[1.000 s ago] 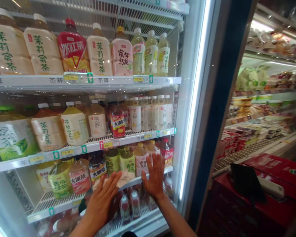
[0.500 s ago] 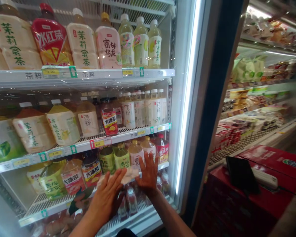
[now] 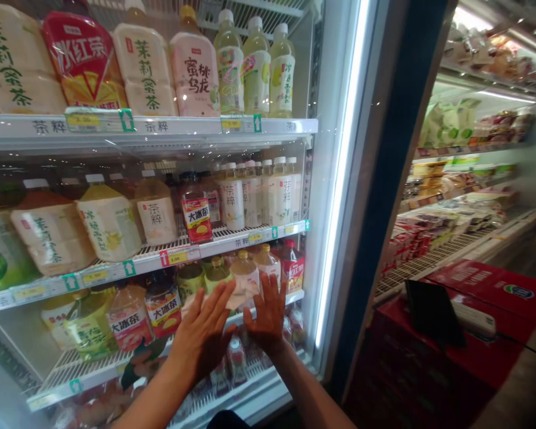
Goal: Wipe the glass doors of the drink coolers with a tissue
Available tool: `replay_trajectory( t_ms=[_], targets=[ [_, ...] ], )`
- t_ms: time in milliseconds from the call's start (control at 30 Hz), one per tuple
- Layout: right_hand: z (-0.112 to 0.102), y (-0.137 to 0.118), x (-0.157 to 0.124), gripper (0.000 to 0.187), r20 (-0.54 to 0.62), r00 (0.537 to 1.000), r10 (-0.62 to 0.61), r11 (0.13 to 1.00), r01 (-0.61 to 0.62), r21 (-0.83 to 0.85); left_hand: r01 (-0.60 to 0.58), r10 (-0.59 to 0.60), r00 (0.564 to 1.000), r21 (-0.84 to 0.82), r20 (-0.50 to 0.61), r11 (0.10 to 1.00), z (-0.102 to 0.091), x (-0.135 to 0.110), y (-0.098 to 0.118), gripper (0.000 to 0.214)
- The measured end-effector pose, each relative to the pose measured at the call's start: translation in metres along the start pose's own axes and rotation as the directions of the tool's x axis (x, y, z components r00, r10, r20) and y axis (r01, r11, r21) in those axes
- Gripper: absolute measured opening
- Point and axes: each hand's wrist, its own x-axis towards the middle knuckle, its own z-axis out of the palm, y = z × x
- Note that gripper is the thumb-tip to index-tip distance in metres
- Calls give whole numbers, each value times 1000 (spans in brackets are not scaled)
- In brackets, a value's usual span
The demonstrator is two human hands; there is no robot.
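Palm flat and fingers extended, a person's left hand (image 3: 205, 328) lies over a thin, pale peach cloth (image 3: 240, 296), whose edges show on both sides of the fingers, at the clear glass door (image 3: 170, 152) of a tall, brightly lit white drinks cooler (image 3: 330, 119). Just beside it, the bare right hand (image 3: 268, 316) is splayed, palm toward the glass; whether it touches the pane cannot be told. Behind the hands, yellow-capped plastic bottles (image 3: 245, 273) stand on a white wire shelf (image 3: 102, 372), near a red-capped bottle with a red label (image 3: 292, 267). One level up, a dark-capped bottle with a red-and-black label (image 3: 196, 208) stands near slim, white-labelled bottles (image 3: 279, 193). At right, past a dark blue upright (image 3: 397, 179), a flat black rectangular object (image 3: 433, 313) and a long white device (image 3: 473, 317) rest on red printed boxes (image 3: 491, 283).
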Motion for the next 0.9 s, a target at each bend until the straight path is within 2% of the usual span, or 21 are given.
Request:
replay_trajectory(
  t_ms=[100,167,267,367,433,500,567,633,700,767,900],
  targets=[
    [1,1,-2,66,3,1000,2,1000,-2,-4,-31,33,999,-73,28,997,8,-45,13,33],
    [1,2,-2,69,10,1000,-2,1000,2,-2,-52,56,998,-93,39,994,4,-50,10,36],
    [3,3,-2,72,1,1000,-15,1000,15,4,-22,23,1000,-45,13,999,-14,-12,-11,27],
    [2,4,0,71,-4,1000,-14,1000,14,3,33,-30,999,85,-37,996,-32,31,-36,31],
    [2,4,1,71,2,1000,-16,1000,16,6,42,-37,998,110,-46,993,-36,32,-42,33],
    [3,5,0,72,9,1000,-23,1000,23,11,33,-30,999,89,-31,995,-31,4,-39,29],
    [3,7,-2,74,24,999,-31,999,31,11,5,-6,1000,41,11,999,-23,-38,-31,26],
    [4,8,-3,76,43,998,-37,999,37,4,-46,45,998,13,51,999,-20,-73,-28,31],
    [4,10,-4,77,52,998,-39,999,39,-6,-70,70,995,7,64,998,-26,-83,-38,33],
    [5,10,-4,77,51,998,-41,999,41,-8,-37,36,999,31,32,999,-43,-64,-59,29],
    [5,8,-3,73,38,998,-45,999,44,8,89,-81,994,132,-70,987,-78,-4,-101,32]
  ],
)
